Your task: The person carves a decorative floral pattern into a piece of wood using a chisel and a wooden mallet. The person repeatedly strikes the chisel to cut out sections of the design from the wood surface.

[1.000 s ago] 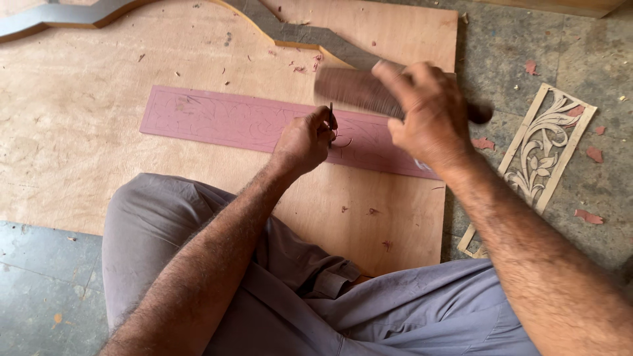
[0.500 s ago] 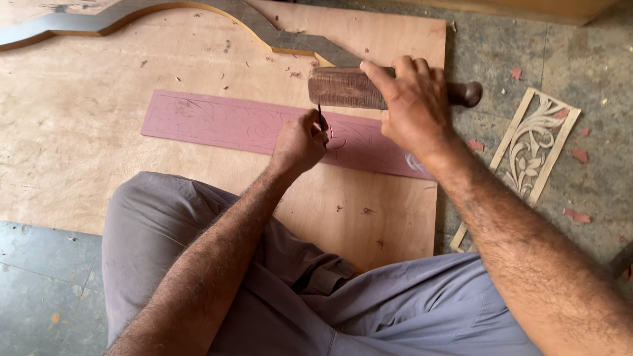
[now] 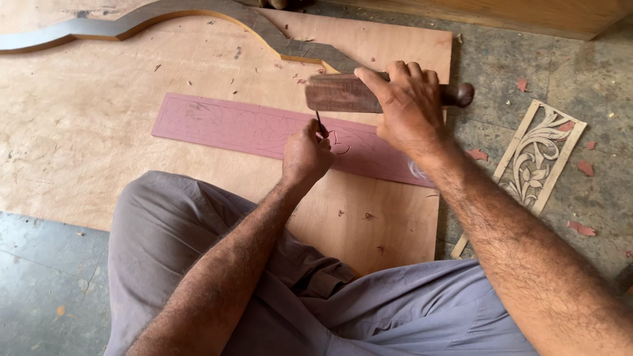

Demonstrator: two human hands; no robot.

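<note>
Gripped in the closed left hand (image 3: 306, 155) was a thin dark chisel (image 3: 320, 124), held nearly upright with only its upper end showing above the fingers. Its tip was hidden by the hand, so contact with the work could not be confirmed. The right hand (image 3: 409, 105) was seen clenched around a dark wooden mallet (image 3: 336, 92), which was held roughly level, its blocky head pointing left and lying just above and beyond the top of the chisel. A rounded handle end was noted protruding to the right of the fist.

Beneath both hands a long reddish-pink wooden strip (image 3: 224, 125) was found lying flat, running from far left to near right, with faint curved pattern lines marked on its surface. The strip rested on a large plywood sheet (image 3: 86, 132) spread over the floor, on which small wood chips were scattered. A long curved grey-edged wooden piece (image 3: 132, 23) was observed along the far side of the sheet. To the right, off the sheet, a pale carved floral panel (image 3: 534, 158) was recorded lying on the stone floor (image 3: 593, 72), well apart from the hands. Grey trousers (image 3: 171, 231) were visible in the near foreground.
</note>
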